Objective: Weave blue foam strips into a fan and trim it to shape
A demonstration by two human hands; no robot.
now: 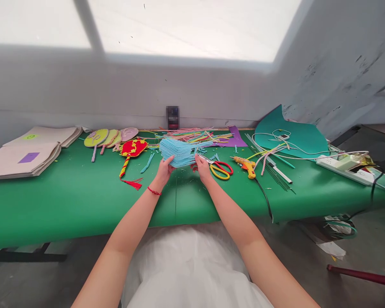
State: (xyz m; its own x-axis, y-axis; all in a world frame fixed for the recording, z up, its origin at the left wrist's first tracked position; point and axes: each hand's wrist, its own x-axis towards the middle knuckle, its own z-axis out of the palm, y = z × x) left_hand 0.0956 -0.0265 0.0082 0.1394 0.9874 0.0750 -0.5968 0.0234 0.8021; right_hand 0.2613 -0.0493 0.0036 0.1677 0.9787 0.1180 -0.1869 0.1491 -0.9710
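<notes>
A light-blue panel of pipe cleaners (178,152), laid side by side in bent rows, is held just above the green table. My left hand (166,168) grips its lower left edge, thumb on top. At the panel's right edge, my right hand (201,166) pinches a short blue pipe cleaner (195,150); its fingertips sit close to the panel, and whether they also grip it is hard to see. Scissors (223,169) with red and yellow handles lie right beside my right hand. Small blue cut pieces (214,157) are scattered behind them.
A red fan (134,148) with a tassel and several pastel fans (96,138) lie left, near stacked cloth-like sheets (25,158). Loose pipe cleaners (192,134) spread behind. Rightward are a yellow glue gun (245,166) with a cord, thin wires (277,177) and a power strip (343,169).
</notes>
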